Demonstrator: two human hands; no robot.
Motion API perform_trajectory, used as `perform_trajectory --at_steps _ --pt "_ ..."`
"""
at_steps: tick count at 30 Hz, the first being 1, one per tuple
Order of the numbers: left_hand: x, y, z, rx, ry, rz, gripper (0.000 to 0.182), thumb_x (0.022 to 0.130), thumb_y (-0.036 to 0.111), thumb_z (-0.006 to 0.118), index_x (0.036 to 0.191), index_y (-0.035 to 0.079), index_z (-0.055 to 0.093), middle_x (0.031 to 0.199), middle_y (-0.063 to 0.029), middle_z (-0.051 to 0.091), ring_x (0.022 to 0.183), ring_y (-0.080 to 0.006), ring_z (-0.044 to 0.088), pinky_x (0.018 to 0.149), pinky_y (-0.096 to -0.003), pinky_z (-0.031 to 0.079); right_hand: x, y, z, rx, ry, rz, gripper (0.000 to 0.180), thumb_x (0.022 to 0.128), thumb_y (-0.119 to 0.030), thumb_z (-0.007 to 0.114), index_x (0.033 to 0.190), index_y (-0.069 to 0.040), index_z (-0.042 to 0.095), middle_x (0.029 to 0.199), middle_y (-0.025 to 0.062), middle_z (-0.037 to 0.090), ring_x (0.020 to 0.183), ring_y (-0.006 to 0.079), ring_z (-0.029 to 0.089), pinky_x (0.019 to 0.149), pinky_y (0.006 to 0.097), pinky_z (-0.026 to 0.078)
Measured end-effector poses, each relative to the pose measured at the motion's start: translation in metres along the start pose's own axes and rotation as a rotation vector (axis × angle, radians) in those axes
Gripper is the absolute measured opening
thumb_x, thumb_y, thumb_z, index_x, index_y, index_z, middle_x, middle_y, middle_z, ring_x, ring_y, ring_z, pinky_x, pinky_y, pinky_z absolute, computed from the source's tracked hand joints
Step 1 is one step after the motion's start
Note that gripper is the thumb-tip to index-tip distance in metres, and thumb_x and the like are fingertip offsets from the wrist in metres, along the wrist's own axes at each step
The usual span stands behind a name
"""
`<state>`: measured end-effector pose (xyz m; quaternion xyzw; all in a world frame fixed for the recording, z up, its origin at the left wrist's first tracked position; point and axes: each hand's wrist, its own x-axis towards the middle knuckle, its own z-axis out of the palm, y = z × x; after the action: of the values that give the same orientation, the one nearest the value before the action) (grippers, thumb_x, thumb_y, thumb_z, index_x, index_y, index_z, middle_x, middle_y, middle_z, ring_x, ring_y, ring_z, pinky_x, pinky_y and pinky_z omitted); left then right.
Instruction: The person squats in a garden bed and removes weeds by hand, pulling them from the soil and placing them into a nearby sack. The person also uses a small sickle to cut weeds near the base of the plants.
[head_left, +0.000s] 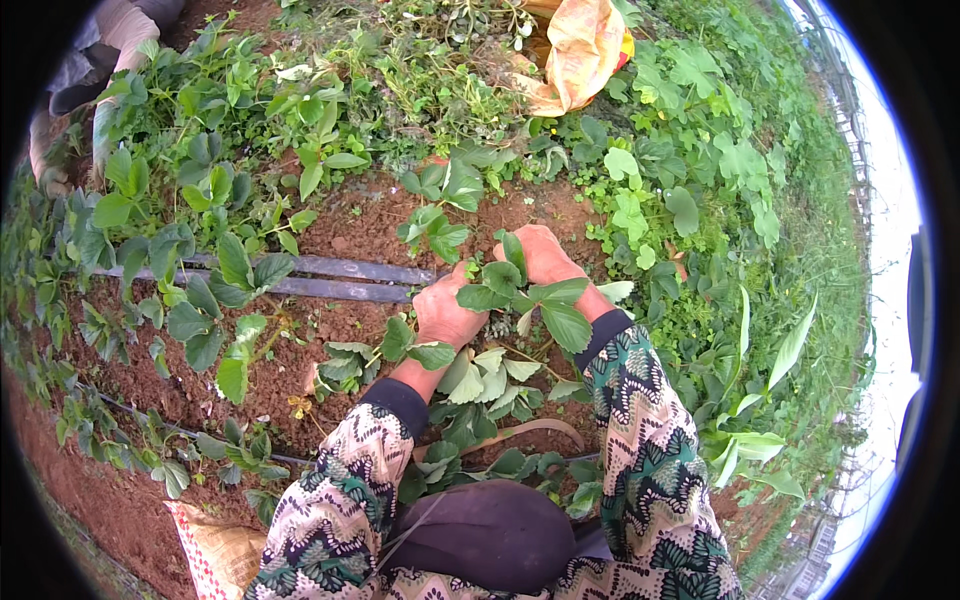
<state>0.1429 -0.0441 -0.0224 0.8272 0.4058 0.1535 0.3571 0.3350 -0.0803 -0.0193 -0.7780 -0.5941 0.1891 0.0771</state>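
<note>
My left hand (450, 306) is low over the red soil with its fingers curled, at the right end of two flat black drip tapes (352, 279). A small green sprig (472, 268) shows by its fingertips; whether the fingers grip it is hidden. Just right and farther forward, my right hand (544, 255) is also curled, partly covered by the leaves of a strawberry plant (504, 279). What lies inside its fingers is out of sight. More strawberry leaves (491, 379) spread between my forearms, some showing pale undersides.
An orange-and-yellow woven sack (581, 56) lies open beyond a heap of pulled weeds (435, 90). At far left, another person's arm (112, 97) reaches down into the plants. A printed sack (221, 551) is at lower left. Dense broad-leaved weeds (697, 142) grow on the right.
</note>
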Motion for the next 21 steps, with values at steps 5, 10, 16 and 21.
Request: perform_trajectory --at_steps 5,10,16,21 --pt "-0.001 -0.001 0.003 0.089 0.012 0.069 0.023 0.079 0.030 0.064 0.093 0.012 0.060 0.071 -0.0104 0.066 0.065 -0.0329 0.066 0.055 -0.0443 0.052 -0.005 -0.006 -0.006 0.105 0.381 0.238 0.036 0.079 -0.034 0.067 0.069 0.000 0.061 0.070 0.0218 0.061 0.071 0.0404 0.059 0.067 0.0484 0.046" --pt "0.000 -0.006 0.007 0.010 0.125 0.142 0.020 0.079 0.027 0.063 0.089 0.010 0.058 0.066 -0.0112 0.064 0.060 -0.0332 0.064 0.052 -0.0440 0.051 0.033 -0.031 -0.014 -0.011 0.098 0.524 0.029 0.077 -0.028 0.067 0.079 0.001 0.069 0.084 0.0241 0.066 0.085 0.0410 0.064 0.079 0.0439 0.052" --pt "-0.001 -0.009 0.010 -0.016 0.160 0.182 0.019 0.076 0.022 0.064 0.088 0.009 0.056 0.064 -0.0120 0.063 0.059 -0.0335 0.064 0.050 -0.0437 0.050 0.046 -0.036 -0.010 -0.021 0.105 0.589 0.028 0.074 -0.027 0.061 0.079 0.000 0.070 0.088 0.0238 0.066 0.086 0.0386 0.065 0.080 0.0445 0.052" --pt "0.000 -0.010 0.010 -0.025 0.160 0.190 0.021 0.078 0.026 0.064 0.091 0.010 0.058 0.066 -0.0115 0.064 0.059 -0.0330 0.064 0.051 -0.0437 0.050 0.039 -0.034 -0.003 0.173 0.382 0.625 0.031 0.073 -0.031 0.057 0.076 -0.001 0.068 0.082 0.0223 0.065 0.081 0.0392 0.064 0.076 0.0446 0.051"
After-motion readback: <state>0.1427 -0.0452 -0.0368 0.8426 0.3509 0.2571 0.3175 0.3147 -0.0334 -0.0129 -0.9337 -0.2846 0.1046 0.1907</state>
